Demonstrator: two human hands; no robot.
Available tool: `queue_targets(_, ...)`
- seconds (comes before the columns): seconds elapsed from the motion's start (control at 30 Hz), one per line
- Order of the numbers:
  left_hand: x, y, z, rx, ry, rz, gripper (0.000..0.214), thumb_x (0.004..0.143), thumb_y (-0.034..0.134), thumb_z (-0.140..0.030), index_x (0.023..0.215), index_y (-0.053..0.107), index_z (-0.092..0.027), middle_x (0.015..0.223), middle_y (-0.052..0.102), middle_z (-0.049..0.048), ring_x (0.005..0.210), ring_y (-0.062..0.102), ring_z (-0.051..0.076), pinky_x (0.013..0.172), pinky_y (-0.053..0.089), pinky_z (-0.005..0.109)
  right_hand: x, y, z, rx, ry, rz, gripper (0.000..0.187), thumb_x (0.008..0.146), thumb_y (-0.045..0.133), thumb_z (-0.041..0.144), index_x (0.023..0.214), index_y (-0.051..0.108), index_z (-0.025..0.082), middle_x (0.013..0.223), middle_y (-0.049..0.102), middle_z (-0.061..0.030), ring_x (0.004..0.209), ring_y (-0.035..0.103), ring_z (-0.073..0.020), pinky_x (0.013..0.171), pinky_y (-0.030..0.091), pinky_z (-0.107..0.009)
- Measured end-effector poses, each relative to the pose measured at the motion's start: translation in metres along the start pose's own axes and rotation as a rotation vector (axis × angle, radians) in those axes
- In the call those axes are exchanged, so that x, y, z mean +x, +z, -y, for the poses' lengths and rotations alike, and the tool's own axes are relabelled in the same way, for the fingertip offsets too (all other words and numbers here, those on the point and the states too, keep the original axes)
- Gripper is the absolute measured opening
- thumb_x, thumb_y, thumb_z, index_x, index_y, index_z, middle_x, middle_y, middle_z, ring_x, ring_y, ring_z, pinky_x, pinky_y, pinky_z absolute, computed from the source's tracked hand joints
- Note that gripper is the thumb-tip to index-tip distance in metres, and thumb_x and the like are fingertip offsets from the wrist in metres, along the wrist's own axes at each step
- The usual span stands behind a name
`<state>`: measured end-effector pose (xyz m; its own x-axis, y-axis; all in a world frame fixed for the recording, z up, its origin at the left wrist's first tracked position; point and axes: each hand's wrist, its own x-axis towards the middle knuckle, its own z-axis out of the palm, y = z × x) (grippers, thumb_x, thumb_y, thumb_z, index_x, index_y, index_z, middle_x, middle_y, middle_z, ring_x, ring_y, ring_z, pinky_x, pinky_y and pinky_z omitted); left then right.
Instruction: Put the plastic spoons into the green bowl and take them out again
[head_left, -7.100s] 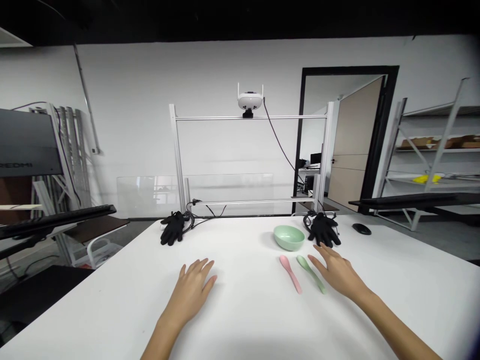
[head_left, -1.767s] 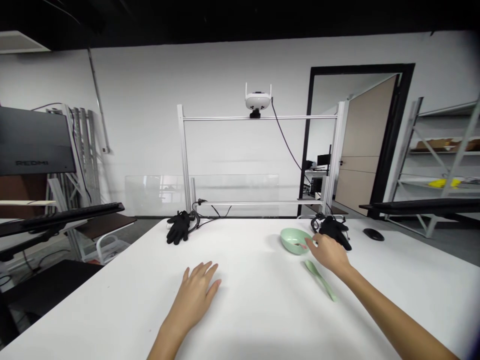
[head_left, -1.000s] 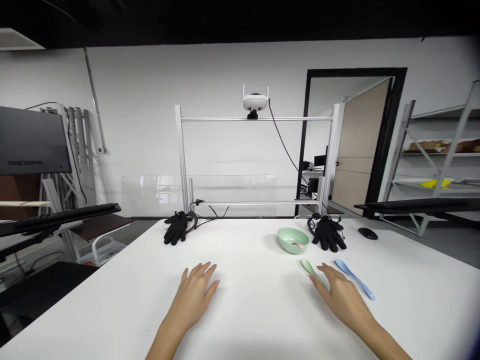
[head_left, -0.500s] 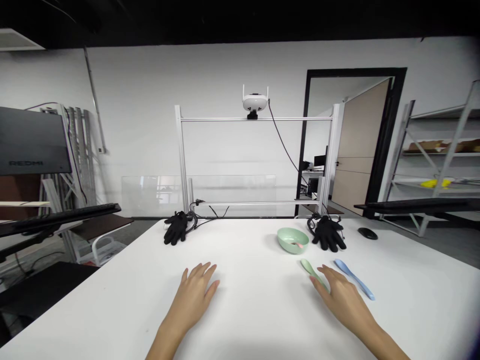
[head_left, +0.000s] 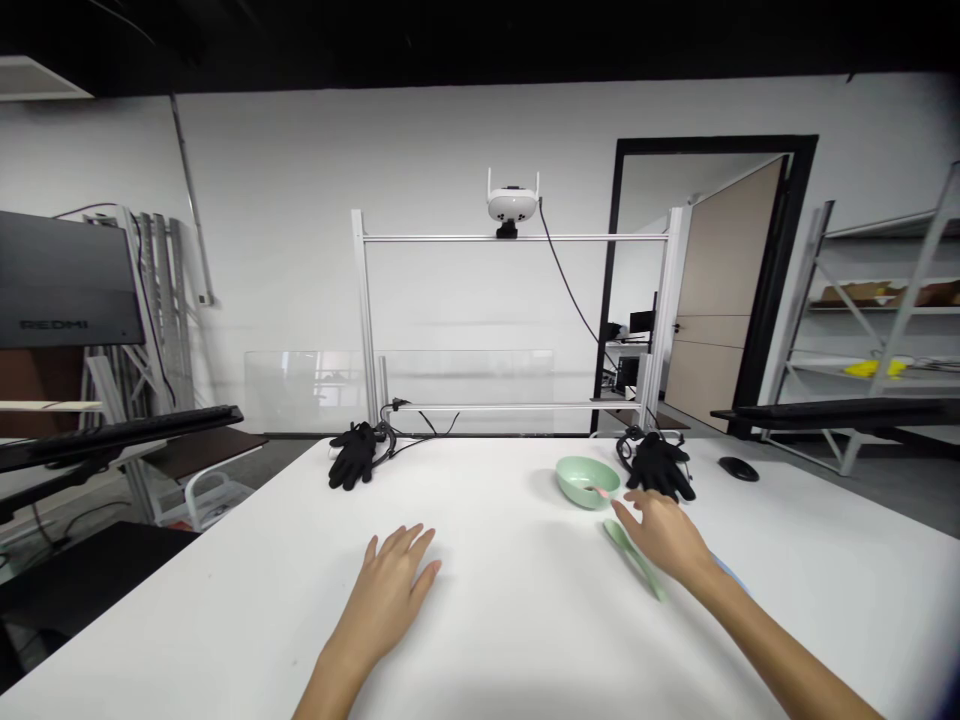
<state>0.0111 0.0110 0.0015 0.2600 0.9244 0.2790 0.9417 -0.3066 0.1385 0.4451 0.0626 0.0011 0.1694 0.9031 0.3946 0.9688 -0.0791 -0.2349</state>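
Note:
My left hand (head_left: 388,585) is spread palm down over the left half of the white table, with nothing in it. My right hand (head_left: 664,535) reaches toward the green bowl (head_left: 587,468), thumb and fingers apart and nothing held. Inside the bowl lies something pink (head_left: 600,491), only partly visible, along with a dark bit I cannot make out. A light green spoon (head_left: 634,560) rests on the table just left of my right wrist. My right hand and forearm cover most of a blue spoon (head_left: 729,572).
Black gloves with cables lie at the back left (head_left: 352,455) and back right (head_left: 660,466). A black mouse (head_left: 739,468) sits near the right edge. Behind the white table (head_left: 480,620) stands a metal frame (head_left: 517,238) carrying a white device (head_left: 512,204).
My right hand has moved forward from over the green spoon to beside the bowl, uncovering the green spoon and hiding most of the blue one. My left hand has stayed put.

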Motion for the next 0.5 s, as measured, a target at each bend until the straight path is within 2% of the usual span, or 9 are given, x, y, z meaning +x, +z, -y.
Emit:
queue_targets(0.07, 0.000, 0.001, 0.000, -0.003, 0.000, -0.003, 0.052, 0.105, 0.036, -0.047, 0.150, 0.052, -0.024, 0.157, 0.052, 0.0088, 0.148, 0.042, 0.032, 0.121, 0.028, 0.061, 0.021, -0.003, 0.005, -0.028, 0.005, 0.033, 0.059, 0.098, 0.034, 0.055, 0.114, 0.073, 0.014, 0.110, 0.072, -0.0190, 0.104, 0.067, -0.0314, 0.079, 0.049, -0.036)
queue_targets(0.2, -0.001, 0.000, 0.000, -0.006, 0.000, -0.004, 0.052, 0.105, 0.037, -0.047, 0.149, 0.052, -0.024, 0.156, 0.052, 0.0088, 0.147, 0.043, 0.032, 0.121, 0.029, 0.061, 0.058, -0.002, 0.014, -0.061, 0.064, 0.129, 0.052, 0.096, 0.042, 0.049, 0.116, 0.073, 0.013, 0.118, 0.071, -0.0210, 0.106, 0.068, -0.0322, 0.079, 0.048, -0.035)
queue_targets(0.33, -0.002, 0.000, 0.001, 0.000, -0.010, 0.010, 0.052, 0.105, 0.036, -0.047, 0.149, 0.053, -0.025, 0.156, 0.052, 0.0083, 0.148, 0.042, 0.032, 0.121, 0.028, 0.061, 0.087, 0.010, 0.019, -0.058, 0.122, 0.218, 0.045, 0.092, 0.048, 0.045, 0.108, 0.075, 0.012, 0.115, 0.073, -0.0215, 0.109, 0.069, -0.0343, 0.083, 0.049, -0.038)
queue_targets(0.5, -0.003, 0.004, 0.005, -0.010, -0.001, -0.009, 0.051, 0.105, 0.038, -0.047, 0.148, 0.053, -0.026, 0.155, 0.053, 0.0081, 0.147, 0.043, 0.032, 0.120, 0.029, 0.061, 0.107, 0.030, 0.016, -0.047, 0.206, 0.218, 0.046, 0.083, 0.063, 0.045, 0.109, 0.075, 0.009, 0.112, 0.073, -0.0245, 0.103, 0.072, -0.0345, 0.078, 0.052, -0.037)
